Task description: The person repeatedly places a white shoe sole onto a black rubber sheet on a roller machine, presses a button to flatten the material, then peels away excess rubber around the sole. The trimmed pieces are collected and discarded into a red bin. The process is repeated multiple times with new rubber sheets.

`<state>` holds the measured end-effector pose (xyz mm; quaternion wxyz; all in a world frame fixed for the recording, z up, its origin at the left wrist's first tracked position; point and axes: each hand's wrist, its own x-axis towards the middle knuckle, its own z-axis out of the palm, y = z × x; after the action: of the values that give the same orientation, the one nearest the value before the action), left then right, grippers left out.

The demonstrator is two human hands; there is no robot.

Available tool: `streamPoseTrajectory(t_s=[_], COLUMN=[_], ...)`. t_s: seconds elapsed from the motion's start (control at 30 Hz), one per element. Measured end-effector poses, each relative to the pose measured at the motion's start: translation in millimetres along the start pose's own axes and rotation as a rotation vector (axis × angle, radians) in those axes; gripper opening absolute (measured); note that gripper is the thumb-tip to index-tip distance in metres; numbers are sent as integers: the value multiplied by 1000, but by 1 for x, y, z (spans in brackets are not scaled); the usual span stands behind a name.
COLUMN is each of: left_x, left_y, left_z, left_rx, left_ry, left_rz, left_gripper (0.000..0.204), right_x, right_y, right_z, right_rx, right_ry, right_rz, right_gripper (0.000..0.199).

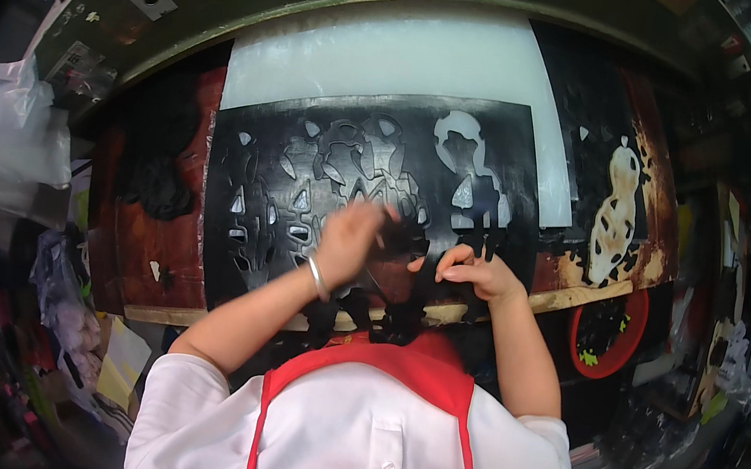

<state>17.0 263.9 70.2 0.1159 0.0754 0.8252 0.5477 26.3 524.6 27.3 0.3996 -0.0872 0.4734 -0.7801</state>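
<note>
A perforated black sheet (513, 129) lay flat at the middle of the counter (111, 261), its far part overlapping a white sheet (324, 52). Irregular openings (461, 134) ran across it in groups, some showing pale beneath. The left hand (356, 237), blurred and wearing a silver bangle (318, 278) at the wrist, was over the near-central part of the black sheet; whether it gripped anything could not be told. The right hand (481, 273), near the sheet's near right portion, had its fingers bent and narrowly spaced; its contents, if any, were likewise indistinct. Dark pieces (159, 182) formed a heap to the left. To the right, below the counter's near edge, a red bowl (635, 335) contained black scraps and green bits.
</note>
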Motion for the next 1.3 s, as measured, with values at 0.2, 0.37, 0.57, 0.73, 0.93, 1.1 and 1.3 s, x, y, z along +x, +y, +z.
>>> streamPoseTrajectory(t_s=[0.2, 0.37, 0.57, 0.73, 0.93, 1.1, 1.3], left_x=[165, 213, 145, 40, -62, -54, -29], left_y=[38, 117, 185, 86, -39, -43, -47], left_z=[-191, -331, -301, -156, -75, -74, -72], left_rx=[-692, -768, -34, 632, 457, 104, -759], left_ry=[465, 482, 524, 252, -244, -2, 135], left_rz=[94, 417, 383, 804, 767, 400, -296], left_gripper=[30, 24, 29, 13, 38, 22, 19], right_x=[-14, -32, -9, 58, 77, 70, 47], right_y=[-7, -24, -16, 11, 33, 7, -33], right_z=[30, 61, 109, 95, 68, 100, 151], right_rx=[-747, -1178, -1186, -385, 206, 171, -1323], right_ry=[331, 718, 545, 50, -92, -21, 506], right_rz=[-14, -94, -479, 115, 162, 68, -548], right_gripper=[14, 23, 22, 21, 13, 12, 14])
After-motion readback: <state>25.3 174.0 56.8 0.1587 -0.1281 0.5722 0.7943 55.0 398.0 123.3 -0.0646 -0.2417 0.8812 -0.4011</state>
